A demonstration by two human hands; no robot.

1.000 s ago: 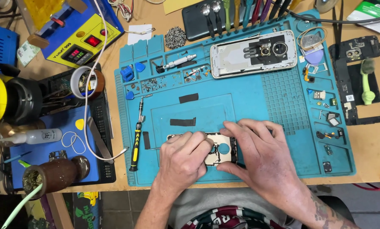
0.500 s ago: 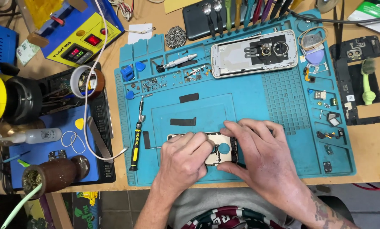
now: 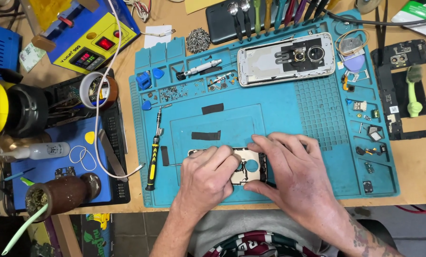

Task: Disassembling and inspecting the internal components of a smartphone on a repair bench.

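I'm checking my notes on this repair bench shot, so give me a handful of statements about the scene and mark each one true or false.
1. Both hands rest on the phone part lying on the blue mat. True: the left hand and right hand press on it from either side.
2. The yellow-and-black screwdriver is held in the left hand. False: it lies on the mat, left of that hand.
3. A silver phone frame lies near the mat's far edge. True.
4. The roll of tape sits on the mat. False: it is off the mat, to its left.
5. Black strips lie on the mat beyond the hands. True.
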